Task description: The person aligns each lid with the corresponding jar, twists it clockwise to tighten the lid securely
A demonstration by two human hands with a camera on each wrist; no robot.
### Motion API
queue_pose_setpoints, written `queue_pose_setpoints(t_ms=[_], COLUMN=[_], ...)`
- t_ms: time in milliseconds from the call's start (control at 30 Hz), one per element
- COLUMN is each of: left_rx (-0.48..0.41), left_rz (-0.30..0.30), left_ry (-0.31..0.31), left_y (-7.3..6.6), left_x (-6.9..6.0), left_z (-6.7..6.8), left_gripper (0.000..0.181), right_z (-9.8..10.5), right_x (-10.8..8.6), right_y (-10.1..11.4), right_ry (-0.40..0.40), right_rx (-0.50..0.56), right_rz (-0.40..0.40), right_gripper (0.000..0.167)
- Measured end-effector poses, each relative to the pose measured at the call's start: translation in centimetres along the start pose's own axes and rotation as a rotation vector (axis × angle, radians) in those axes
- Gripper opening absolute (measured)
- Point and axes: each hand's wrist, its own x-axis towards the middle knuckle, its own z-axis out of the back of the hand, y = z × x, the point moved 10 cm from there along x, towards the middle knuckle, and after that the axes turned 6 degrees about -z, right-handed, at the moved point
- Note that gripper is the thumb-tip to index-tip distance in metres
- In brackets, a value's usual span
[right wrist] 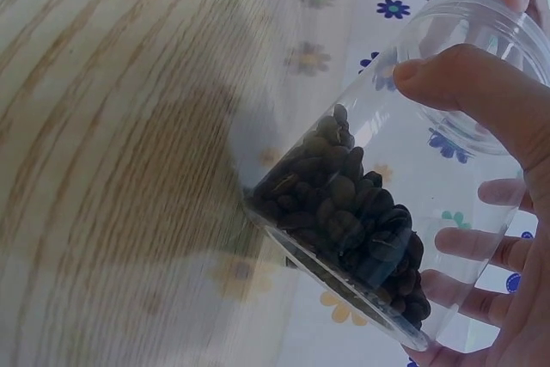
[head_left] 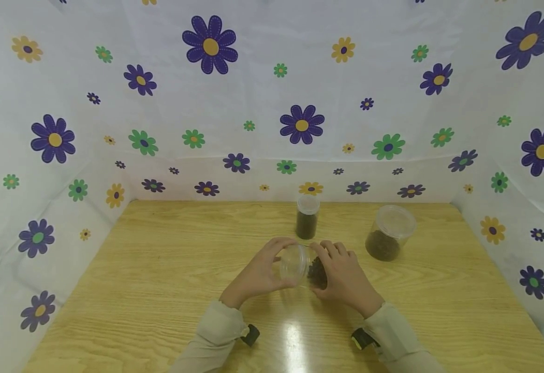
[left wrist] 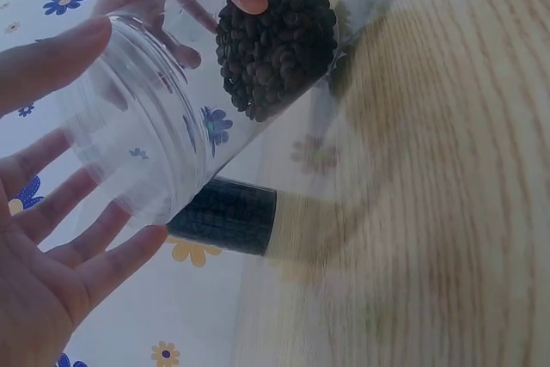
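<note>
A clear plastic jar [right wrist: 369, 148], partly filled with dark beans [left wrist: 279, 40], is tilted with its lidded end toward my left hand. My right hand [head_left: 345, 274] grips the jar's body, thumb on one side and fingers on the other. At the mouth is a clear round lid [head_left: 294, 261]. My left hand [head_left: 263, 272] holds that lid by its edge, thumb and fingers spread around it. In the right wrist view the jar's lower edge is close to the tabletop; whether it touches, I cannot tell.
A narrow clear jar [head_left: 306, 220] of dark contents stands just beyond my hands. Farther right is a wider lidded jar [head_left: 388, 233], also partly filled. The wooden table [head_left: 160, 269] is bordered by a flower-print cloth [head_left: 253, 93] at the back and sides.
</note>
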Motion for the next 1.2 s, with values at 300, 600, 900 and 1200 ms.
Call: queue_pose_setpoints(t_ms=[300, 600, 900, 1200], left_rx=[-0.003, 0.063, 0.080, 0.044], left_rz=[-0.052, -0.056, 0.211, 0.305], left_ry=[0.018, 0.008, -0.025, 0.014], left_y=[-0.4, -0.6, 0.9, 1.4], left_x=[0.1, 0.1, -0.5, -0.7], left_z=[-0.1, -0.1, 0.0, -0.3], left_gripper=[0.083, 0.090, 0.083, 0.079], right_z=[0.2, 0.2, 0.1, 0.0], right_x=[0.0, 0.0, -0.1, -0.1], right_y=[0.1, 0.0, 0.1, 0.0], right_ry=[0.001, 0.000, 0.008, 0.014], right_rx=[-0.010, -0.009, -0.008, -0.001], right_rz=[0.002, -0.002, 0.001, -0.005], right_gripper=[0.095, 0.095, 0.096, 0.095])
